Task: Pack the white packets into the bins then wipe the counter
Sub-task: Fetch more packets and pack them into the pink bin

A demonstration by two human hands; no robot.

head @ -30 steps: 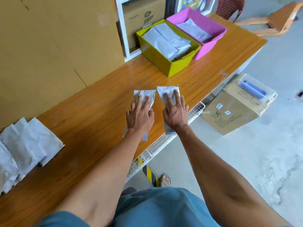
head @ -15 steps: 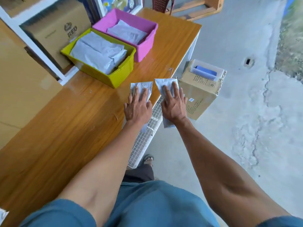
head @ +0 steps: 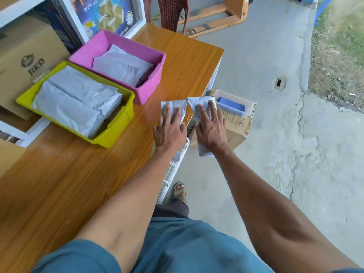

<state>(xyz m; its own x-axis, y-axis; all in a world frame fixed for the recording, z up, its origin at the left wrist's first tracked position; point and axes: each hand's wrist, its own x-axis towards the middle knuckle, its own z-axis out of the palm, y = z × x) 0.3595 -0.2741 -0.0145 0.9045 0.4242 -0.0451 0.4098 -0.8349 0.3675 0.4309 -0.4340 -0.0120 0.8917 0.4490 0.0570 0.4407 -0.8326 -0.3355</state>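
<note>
Pressing flat on two white packets, a person's hands lie side by side at the near edge of a wooden counter [head: 65,186]. The left hand [head: 169,131] rests with straight, slightly spread fingers on the left packet [head: 174,107], which lies on the counter with its near end hanging past the edge. The right hand [head: 211,130] lies the same way, fingers straight, on the right packet [head: 199,105]; this packet sits at or just beyond the counter's edge, and whether it is still supported by the wood cannot be told. The far corners of the two packets nearly touch, while the hands themselves are just apart.

Left of the hands and a little farther away stands a yellow-green bin [head: 116,133] stacked with white packets [head: 76,103]. Beyond it, touching its far side, is a pink bin [head: 149,83] holding a few more packets [head: 122,66].

Right of the right hand, on the concrete floor [head: 275,134] below, sits a cardboard box [head: 240,127] with a white tray and a blue object on top. Under the counter's edge, near the wrists, runs a white wire rack [head: 171,174]. A sandalled foot [head: 179,191] shows below the forearms. Beyond the bins are a larger cardboard carton [head: 25,62] and a dark red plastic chair [head: 171,12].
</note>
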